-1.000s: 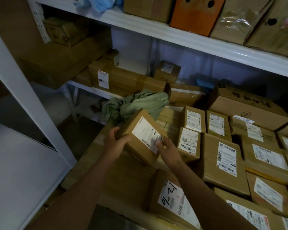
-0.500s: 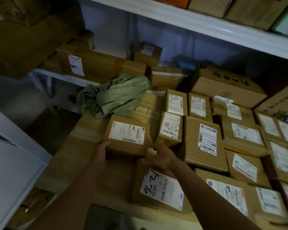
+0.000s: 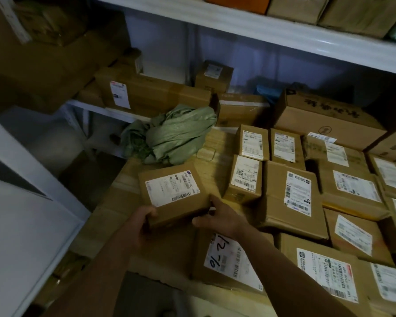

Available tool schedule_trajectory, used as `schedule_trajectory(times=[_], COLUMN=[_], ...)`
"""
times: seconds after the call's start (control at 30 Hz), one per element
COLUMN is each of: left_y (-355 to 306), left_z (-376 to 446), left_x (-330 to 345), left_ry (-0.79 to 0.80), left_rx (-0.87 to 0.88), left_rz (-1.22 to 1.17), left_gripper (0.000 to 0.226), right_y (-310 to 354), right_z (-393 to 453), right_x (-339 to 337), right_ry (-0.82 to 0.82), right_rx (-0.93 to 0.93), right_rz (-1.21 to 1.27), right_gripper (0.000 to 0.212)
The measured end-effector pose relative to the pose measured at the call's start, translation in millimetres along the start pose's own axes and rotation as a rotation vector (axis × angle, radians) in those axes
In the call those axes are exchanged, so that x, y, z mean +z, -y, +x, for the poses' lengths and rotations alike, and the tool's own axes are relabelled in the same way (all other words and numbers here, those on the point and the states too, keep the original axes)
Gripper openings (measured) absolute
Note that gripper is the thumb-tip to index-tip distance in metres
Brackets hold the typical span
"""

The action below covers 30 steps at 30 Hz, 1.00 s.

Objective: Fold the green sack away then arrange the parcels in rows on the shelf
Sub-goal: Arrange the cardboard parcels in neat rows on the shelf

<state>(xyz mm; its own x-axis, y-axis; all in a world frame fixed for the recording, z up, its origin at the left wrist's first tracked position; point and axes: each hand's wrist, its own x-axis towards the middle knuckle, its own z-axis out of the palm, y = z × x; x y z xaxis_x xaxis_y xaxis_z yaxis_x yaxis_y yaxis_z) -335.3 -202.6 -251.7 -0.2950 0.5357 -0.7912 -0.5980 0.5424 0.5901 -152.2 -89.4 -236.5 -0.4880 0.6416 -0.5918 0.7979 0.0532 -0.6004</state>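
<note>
A brown cardboard parcel [image 3: 174, 194] with a white label lies flat on the cardboard-covered shelf [image 3: 114, 202], label up. My left hand [image 3: 144, 223] grips its near left corner. My right hand [image 3: 217, 216] holds its near right corner, thumb against the side. The crumpled green sack [image 3: 176, 136] lies bunched up just behind this parcel. To the right, several labelled parcels [image 3: 293, 197] sit in rows. A parcel marked "12-%" [image 3: 229, 259] lies under my right wrist.
A white upper shelf board [image 3: 261, 30] hangs overhead with boxes on it. Bigger cartons [image 3: 151, 92] stand along the back. A white shelf upright [image 3: 21, 161] slants at the left, with a dark gap beside the shelf edge.
The parcel came down from a tilted, lifted hold to lie flat on the shelf in front of the sack. Both hands slid to its near corners. The camera view dropped and moved closer.
</note>
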Motion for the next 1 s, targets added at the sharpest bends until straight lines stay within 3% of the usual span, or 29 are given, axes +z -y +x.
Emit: schedule_trajectory(times=[0.1, 0.17, 0.27, 0.47, 0.57, 0.7, 0.8, 0.9, 1.0], left_y=[7.6, 14.7, 25.5, 40.3, 44.7, 49.1, 46.8, 43.9, 32.4], left_z=[-5.4, -7.5, -11.7, -19.5, -23.5, -30.6, -29.8, -7.7, -6.7], left_x=[-25.9, -32.2, -27.5, -14.7, -11.5, 0.2, 5.1, -5.8, -4.4], left_ry=[0.01, 0.012, -0.024, -0.083, -0.095, -0.123, -0.313, -0.575, -0.537], left_rx=[-0.075, -0.078, -0.06, -0.05, -0.044, -0.039, 0.163, 0.275, 0.333], left_rz=[0.044, -0.025, -0.102, -0.248, -0.256, -0.064, -0.007, 0.435, 0.754], left_gripper=[0.049, 0.04, 0.029, 0.027, 0.033, 0.034, 0.044, 0.118, 0.125], right_y=[12.0, 17.8, 16.8, 1.8, -15.2, -21.3, -22.7, -27.3, -27.4], right_z=[-1.4, -3.4, -8.5, -18.9, -13.2, -10.1, -11.2, -15.8, -20.9], right_x=[6.1, 10.3, 12.4, 4.7, 0.5, -9.0, -5.9, -2.2, 1.4], right_ry=[0.149, 0.158, 0.18, 0.165, 0.054, -0.151, -0.105, -0.049, -0.137], right_rx=[0.01, -0.008, -0.022, -0.045, -0.025, -0.022, -0.028, -0.033, 0.067], right_rz=[-0.208, -0.45, -0.751, -0.728, -0.614, -0.563, -0.591, -0.676, -0.653], right_gripper=[0.115, 0.116, 0.133, 0.13, 0.123, 0.112, 0.121, 0.128, 0.121])
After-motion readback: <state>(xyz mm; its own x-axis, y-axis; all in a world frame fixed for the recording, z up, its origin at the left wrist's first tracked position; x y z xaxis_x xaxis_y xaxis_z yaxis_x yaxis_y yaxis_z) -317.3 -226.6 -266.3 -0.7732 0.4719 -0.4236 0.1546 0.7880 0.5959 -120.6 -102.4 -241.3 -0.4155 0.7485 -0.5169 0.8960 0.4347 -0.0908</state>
